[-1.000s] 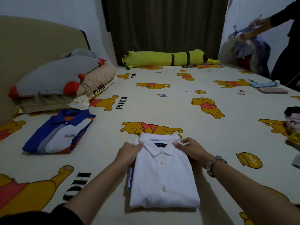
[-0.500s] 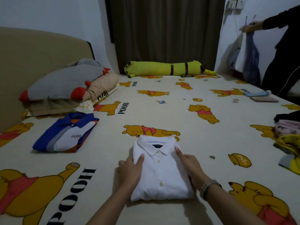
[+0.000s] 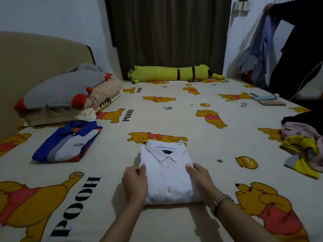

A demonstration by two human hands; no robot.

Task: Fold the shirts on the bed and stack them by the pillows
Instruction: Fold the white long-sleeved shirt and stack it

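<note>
— So where does the folded white button-up cotton shirt (image 3: 168, 173) lie?

— Flat on the cream cartoon-bear printed bed sheet (image 3: 201, 142), collar pointing away from the person, its button line running up the middle. Just beyond the collar a printed bear lies across the sheet.

— And the hands?

— Each takes one side of the white shirt. The left hand (image 3: 135, 183) curls round the left edge, thumb on top of the cloth, fingers tucked under it. The right hand (image 3: 201, 179) does the same at the right edge, a silver metal wristwatch (image 3: 219, 203) on its wrist. So each grip is closed round the shirt.

— What is around the white shirt?

— To its left, well apart, lies a folded blue, grey, white and orange polo shirt (image 3: 69, 141). Beyond that one, by the tan padded headboard (image 3: 35, 67), a grey plush pillow with red tips (image 3: 64, 88) tops a stack of pillows. Far beyond the white shirt, before the dark brown curtain (image 3: 167, 32), stretches a long yellow-green plush bolster (image 3: 173, 73).

— And to the right?

— A heap of unfolded pink, yellow and dark clothes (image 3: 304, 145) at the bed's right edge. Further off, a flat pinkish phone (image 3: 271, 103) lies beside a light blue cloth (image 3: 265, 97). Behind them another person in dark clothing (image 3: 300, 49) holds up a bluish garment (image 3: 262, 44).
</note>
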